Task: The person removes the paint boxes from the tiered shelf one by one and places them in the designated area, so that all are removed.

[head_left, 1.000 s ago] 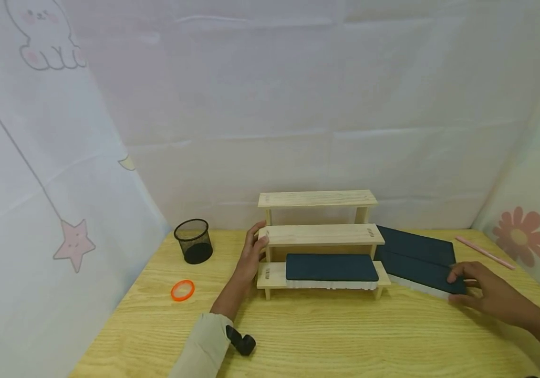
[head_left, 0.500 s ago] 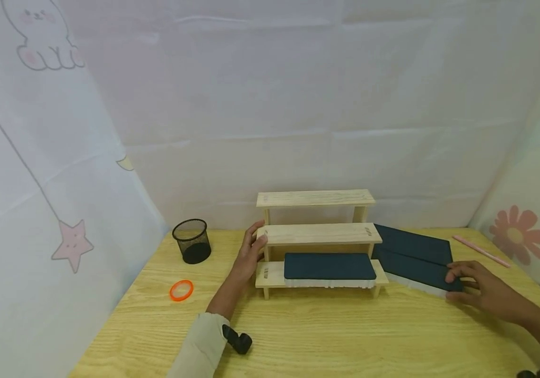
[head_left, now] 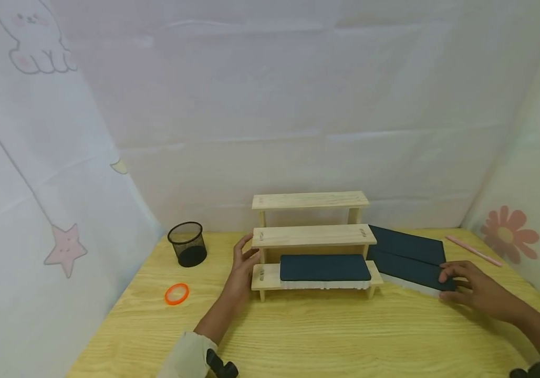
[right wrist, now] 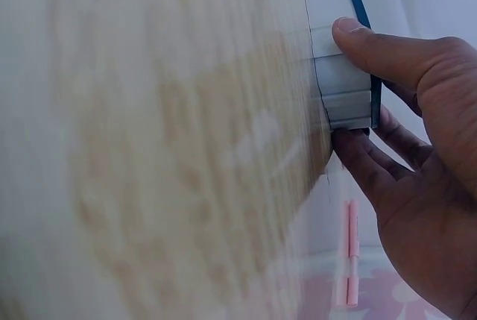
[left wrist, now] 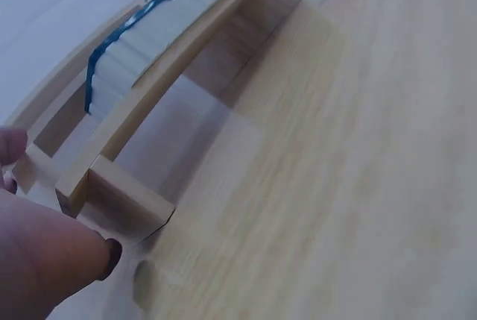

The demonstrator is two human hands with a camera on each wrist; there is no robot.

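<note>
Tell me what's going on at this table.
A person's right hand grips one end of a dark-topped white block on the table, right of a three-tier wooden stand. Their left hand is at the stand's left end; I can't tell whether it touches. A similar block sits on the lowest shelf.

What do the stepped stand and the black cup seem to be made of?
Stepped stand: most likely pale wood, looking matte; faint grain streaks show on its boards. Black cup: probably coated metal mesh, since its wall is open netting; plastic remains possible.
</note>
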